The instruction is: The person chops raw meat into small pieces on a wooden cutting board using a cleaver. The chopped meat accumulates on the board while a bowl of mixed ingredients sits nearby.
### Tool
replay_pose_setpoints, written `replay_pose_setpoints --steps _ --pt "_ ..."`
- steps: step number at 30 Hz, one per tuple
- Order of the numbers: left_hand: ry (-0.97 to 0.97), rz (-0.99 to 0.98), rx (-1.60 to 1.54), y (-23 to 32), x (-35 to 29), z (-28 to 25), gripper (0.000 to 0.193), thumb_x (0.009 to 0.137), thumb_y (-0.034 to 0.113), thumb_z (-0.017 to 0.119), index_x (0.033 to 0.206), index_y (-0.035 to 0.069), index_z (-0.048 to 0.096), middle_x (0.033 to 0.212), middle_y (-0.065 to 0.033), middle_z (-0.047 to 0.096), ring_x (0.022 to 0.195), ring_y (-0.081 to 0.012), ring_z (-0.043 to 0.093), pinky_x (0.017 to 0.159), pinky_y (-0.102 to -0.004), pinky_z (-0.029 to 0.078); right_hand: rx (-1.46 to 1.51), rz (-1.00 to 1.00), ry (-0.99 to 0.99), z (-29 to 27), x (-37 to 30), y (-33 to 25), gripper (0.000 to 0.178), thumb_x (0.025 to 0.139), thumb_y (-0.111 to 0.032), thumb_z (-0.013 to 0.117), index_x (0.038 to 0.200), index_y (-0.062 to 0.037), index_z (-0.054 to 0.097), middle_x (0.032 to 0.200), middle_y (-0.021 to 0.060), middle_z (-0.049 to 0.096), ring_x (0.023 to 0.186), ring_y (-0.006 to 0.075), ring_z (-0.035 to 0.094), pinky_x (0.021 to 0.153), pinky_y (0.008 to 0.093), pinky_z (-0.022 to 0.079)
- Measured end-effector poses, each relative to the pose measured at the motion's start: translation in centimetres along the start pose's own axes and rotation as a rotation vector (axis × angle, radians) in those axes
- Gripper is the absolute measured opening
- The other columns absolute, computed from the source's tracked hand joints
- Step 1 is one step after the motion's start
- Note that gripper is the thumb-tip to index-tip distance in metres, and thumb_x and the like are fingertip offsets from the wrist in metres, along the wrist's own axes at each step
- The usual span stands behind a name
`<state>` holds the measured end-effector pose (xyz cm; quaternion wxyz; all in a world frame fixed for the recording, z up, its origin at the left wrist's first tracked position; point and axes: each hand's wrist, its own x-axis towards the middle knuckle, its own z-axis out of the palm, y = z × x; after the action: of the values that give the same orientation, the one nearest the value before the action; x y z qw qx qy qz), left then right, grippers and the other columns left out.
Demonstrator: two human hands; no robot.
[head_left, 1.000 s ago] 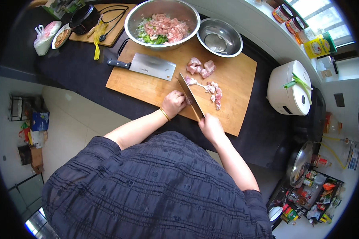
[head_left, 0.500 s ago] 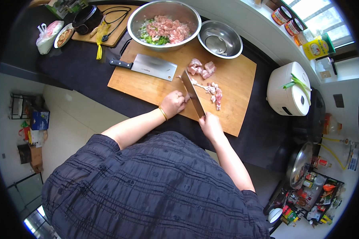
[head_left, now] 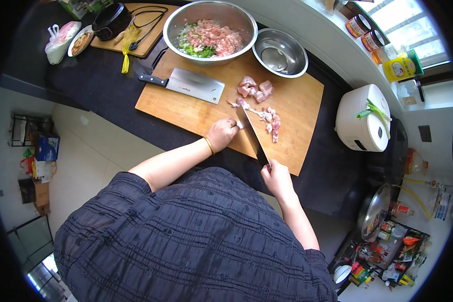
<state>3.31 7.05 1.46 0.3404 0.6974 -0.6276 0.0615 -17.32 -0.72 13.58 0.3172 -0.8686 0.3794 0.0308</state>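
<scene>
Two hands work over the cutting board (head_left: 299, 108), upper centre: the left hand (head_left: 222, 135) pinches a small meat piece (head_left: 240, 125) beside the knife (head_left: 253, 135); the right hand (head_left: 279, 181), wrapped round its handle, has drawn back toward the lower right, suggesting a slicing stroke under way.

this wide fisheye view comes from the left one of two cameras worn side by side on the person's head. it faces steeply down and a little forward, upright and unmirrored, from just above the dark shirt (head_left: 201, 231), which is so near that it fills much of the lower half. the forearms (head_left: 173, 161) lead away from the lens toward the knife (head_left: 255, 135), near the centre. the dark surface (head_left: 105, 95) slants across the upper part, the floor (head_left: 85, 141) shows farther off at left, and the window (head_left: 407, 25) sits upper right; straight edges bow toward the margins.
</scene>
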Motion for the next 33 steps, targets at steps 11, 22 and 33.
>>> replay_pose_setpoints --steps 11,22,33 --pt "0.059 -0.013 0.027 0.0 -0.7 -0.2 0.011 0.071 0.008 0.055 0.078 0.003 0.061 0.078 -0.0071 0.057 0.076 -0.0226 0.056 0.065 -0.0321 0.048 -0.058 -0.032 -0.069 1.1 0.7 0.1 0.017 0.078 -0.011 0.052 0.074 0.0051 0.055 0.064 0.0274 0.056 0.065 0.0412 0.059 0.063 0.0452 0.048" --pt "0.011 0.039 -0.042 -0.5 -0.1 -0.7 0.028 0.062 0.009 0.065 0.089 0.006 0.062 0.082 -0.0068 0.058 0.072 -0.0233 0.055 0.066 -0.0321 0.048 -0.135 -0.048 -0.022 3.8 4.5 -1.7 0.018 0.077 -0.014 0.053 0.076 0.0038 0.054 0.068 0.0274 0.059 0.069 0.0419 0.060 0.066 0.0476 0.049" --pt "-0.043 -0.016 -0.060 -0.3 0.2 -0.5 0.008 0.066 0.007 0.064 0.072 0.006 0.058 0.074 -0.0059 0.057 0.073 -0.0241 0.056 0.066 -0.0329 0.048 0.191 0.159 -0.112 1.4 1.4 3.1 0.021 0.076 -0.015 0.053 0.080 0.0051 0.058 0.074 0.0251 0.060 0.075 0.0378 0.061 0.068 0.0407 0.048"
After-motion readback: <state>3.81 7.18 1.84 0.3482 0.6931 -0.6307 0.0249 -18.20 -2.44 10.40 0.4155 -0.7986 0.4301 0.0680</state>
